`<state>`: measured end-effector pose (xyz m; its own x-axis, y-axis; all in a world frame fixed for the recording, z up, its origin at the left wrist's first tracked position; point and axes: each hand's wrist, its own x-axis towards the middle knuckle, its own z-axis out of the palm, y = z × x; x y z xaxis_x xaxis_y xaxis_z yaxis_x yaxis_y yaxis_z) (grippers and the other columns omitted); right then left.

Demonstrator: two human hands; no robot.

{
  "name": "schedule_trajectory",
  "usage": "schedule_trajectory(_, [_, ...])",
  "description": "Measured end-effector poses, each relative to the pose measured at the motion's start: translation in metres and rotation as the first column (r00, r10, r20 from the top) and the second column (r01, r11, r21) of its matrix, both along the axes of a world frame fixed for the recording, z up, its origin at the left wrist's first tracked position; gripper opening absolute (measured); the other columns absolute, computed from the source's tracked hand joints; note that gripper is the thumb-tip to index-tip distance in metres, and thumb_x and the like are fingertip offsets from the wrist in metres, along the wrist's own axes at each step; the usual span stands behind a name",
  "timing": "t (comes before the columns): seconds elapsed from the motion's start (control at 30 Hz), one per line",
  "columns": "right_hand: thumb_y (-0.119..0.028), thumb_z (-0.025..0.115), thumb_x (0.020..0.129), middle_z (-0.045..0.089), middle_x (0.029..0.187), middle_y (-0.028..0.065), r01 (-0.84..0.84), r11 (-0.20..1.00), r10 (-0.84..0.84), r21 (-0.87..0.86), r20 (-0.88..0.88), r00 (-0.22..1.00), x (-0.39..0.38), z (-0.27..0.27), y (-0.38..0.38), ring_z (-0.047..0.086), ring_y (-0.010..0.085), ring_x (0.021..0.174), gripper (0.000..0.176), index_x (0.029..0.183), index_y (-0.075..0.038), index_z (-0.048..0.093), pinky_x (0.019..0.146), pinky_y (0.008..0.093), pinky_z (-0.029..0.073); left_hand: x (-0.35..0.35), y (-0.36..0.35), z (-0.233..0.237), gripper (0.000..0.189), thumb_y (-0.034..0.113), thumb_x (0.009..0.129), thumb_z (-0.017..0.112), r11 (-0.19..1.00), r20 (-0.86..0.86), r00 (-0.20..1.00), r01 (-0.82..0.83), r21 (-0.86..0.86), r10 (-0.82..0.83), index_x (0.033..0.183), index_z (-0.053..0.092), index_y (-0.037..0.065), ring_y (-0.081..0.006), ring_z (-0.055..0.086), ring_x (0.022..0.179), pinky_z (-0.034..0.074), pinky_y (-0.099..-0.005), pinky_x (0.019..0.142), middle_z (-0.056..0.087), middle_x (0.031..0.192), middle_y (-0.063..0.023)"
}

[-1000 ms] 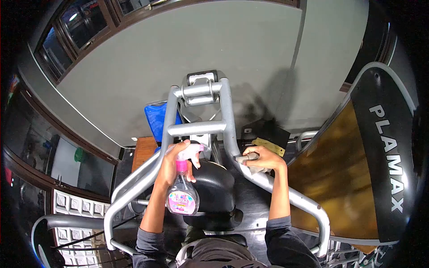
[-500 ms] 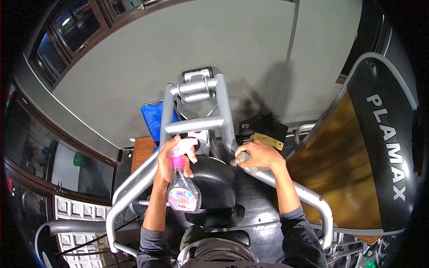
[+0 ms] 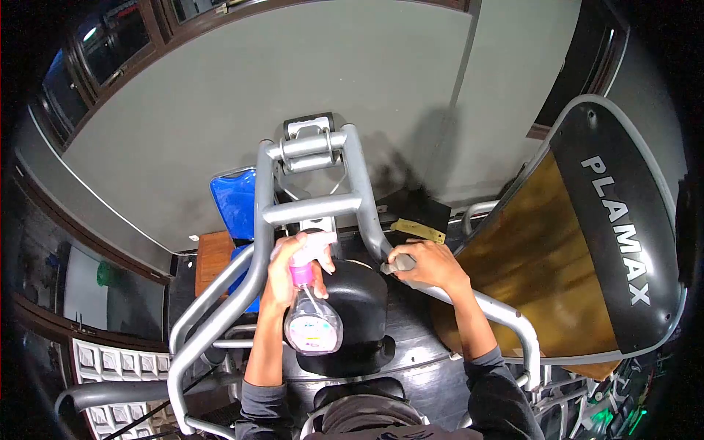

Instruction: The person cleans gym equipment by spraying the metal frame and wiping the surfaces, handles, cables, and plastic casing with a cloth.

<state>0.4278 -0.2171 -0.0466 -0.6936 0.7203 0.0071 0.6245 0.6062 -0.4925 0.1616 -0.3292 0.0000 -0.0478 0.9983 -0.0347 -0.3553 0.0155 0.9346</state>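
Note:
My left hand is wrapped round the neck and pink trigger head of a clear spray bottle. The bottle has a pink collar and a round label, blurred now, and hangs above a black padded seat. My right hand is closed on a bunched grey cloth. That cloth is pressed against the right-hand tube of a silver gym machine frame, where the tube bends. Part of the cloth is hidden under my fingers.
At right stands a large panel marked PLAMAX. A blue chair and a wooden box are left, behind the frame's tubes. A grey wall rises ahead. More metal equipment lies at lower right.
The view has shifted, so the frame sits further left. My left hand has carried the spray bottle rightward over the seat, tilting it. My right hand and the cloth remain around the same bend.

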Motion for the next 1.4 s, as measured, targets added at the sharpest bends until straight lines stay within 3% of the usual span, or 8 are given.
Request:
schedule_trajectory(0.07, [-0.024,0.075,0.071,0.069,0.095,0.0095,-0.026,0.962,0.046,0.272,-0.068,0.997,-0.005,-0.017,0.002,0.066,0.0300,0.095,0.032,0.102,-0.020,0.069,0.081,0.0421,0.052,0.002,-0.002,0.003,0.052,0.042,0.094,0.049,0.999,0.056,0.998,0.026,0.034,-0.028,0.093,0.063,-0.008,-0.0254,0.059,0.039,0.051,-0.0341,0.036,0.064,0.072,-0.0177])
schedule_trajectory(0.23, [-0.008,0.073,0.066,0.059,0.105,0.0070,0.109,0.912,-0.105,0.394,-0.033,0.994,-0.046,-0.023,-0.014,0.063,0.0309,0.102,0.043,0.107,-0.021,0.069,0.079,0.0456,0.054,0.004,-0.002,0.008,0.050,0.041,0.094,0.050,0.995,0.014,0.998,0.056,0.082,-0.058,0.089,0.062,-0.008,-0.0257,0.059,0.040,0.050,-0.0325,0.036,0.063,0.072,-0.0166])
schedule_trajectory(0.47, [-0.018,0.074,0.069,0.062,0.114,0.0058,0.091,0.975,-0.129,0.203,0.183,0.975,-0.013,0.000,-0.038,0.066,0.0303,0.098,0.039,0.107,-0.025,0.070,0.081,0.0436,0.055,-0.001,0.000,0.006,0.050,0.039,0.095,0.048,0.990,0.060,0.991,0.116,0.083,-0.121,0.089,0.061,-0.008,-0.0273,0.060,0.041,0.051,-0.0331,0.037,0.063,0.074,-0.0175])
schedule_trajectory(0.67, [-0.020,0.075,0.080,0.070,0.097,0.0084,0.249,0.958,-0.199,0.140,-0.297,0.934,0.006,-0.022,-0.026,0.069,0.0246,0.087,0.026,0.103,-0.010,0.069,0.077,0.0327,0.052,-0.005,0.002,0.002,0.048,0.038,0.096,0.047,0.985,0.120,0.980,0.152,0.081,-0.161,0.090,0.060,-0.008,-0.0285,0.060,0.041,0.052,-0.0345,0.038,0.063,0.074,-0.0179])
schedule_trajectory(0.8, [-0.016,0.074,0.084,0.070,0.096,0.0071,0.416,0.894,-0.400,-0.166,-0.713,0.575,0.010,-0.045,-0.019,0.062,0.0126,0.086,0.027,0.104,-0.001,0.066,0.079,0.0290,0.049,-0.003,0.003,0.000,0.055,0.044,0.094,0.049,0.981,0.053,0.987,0.144,0.127,-0.152,0.093,0.061,-0.009,-0.0280,0.059,0.038,0.053,-0.0362,0.036,0.062,0.073,-0.0198])
schedule_trajectory(0.93, [-0.014,0.073,0.086,0.069,0.097,0.0093,0.571,0.809,-0.453,-0.136,-0.763,0.461,0.010,-0.055,-0.021,0.062,0.0145,0.091,0.027,0.107,0.000,0.063,0.082,0.0296,0.049,-0.003,0.002,0.006,0.048,0.039,0.096,0.049,0.973,0.035,0.979,0.196,0.125,-0.201,0.091,0.062,-0.006,-0.0234,0.061,0.043,0.050,-0.0291,0.039,0.063,0.075,-0.0137])
schedule_trajectory(1.0, [-0.013,0.071,0.087,0.068,0.097,0.0110,0.718,0.688,-0.371,0.109,-0.797,0.477,0.006,-0.059,-0.025,0.065,0.0180,0.091,0.024,0.106,-0.001,0.064,0.082,0.0301,0.049,-0.002,0.003,0.008,0.047,0.039,0.096,0.051,0.972,-0.024,0.976,0.220,0.081,-0.219,0.094,0.063,-0.007,-0.0223,0.061,0.045,0.050,-0.0284,0.039,0.063,0.075,-0.0130])
schedule_trajectory(1.4, [-0.013,0.069,0.087,0.066,0.095,0.0145,0.713,0.649,-0.378,0.266,-0.701,0.605,0.002,-0.055,-0.033,0.066,0.0266,0.084,0.022,0.105,0.000,0.064,0.078,0.0321,0.050,-0.002,0.006,0.019,0.044,0.032,0.096,0.052,0.958,-0.057,0.956,0.287,-0.005,-0.287,0.102,0.063,-0.010,-0.0196,0.061,0.048,0.052,-0.0285,0.041,0.061,0.073,-0.0113])
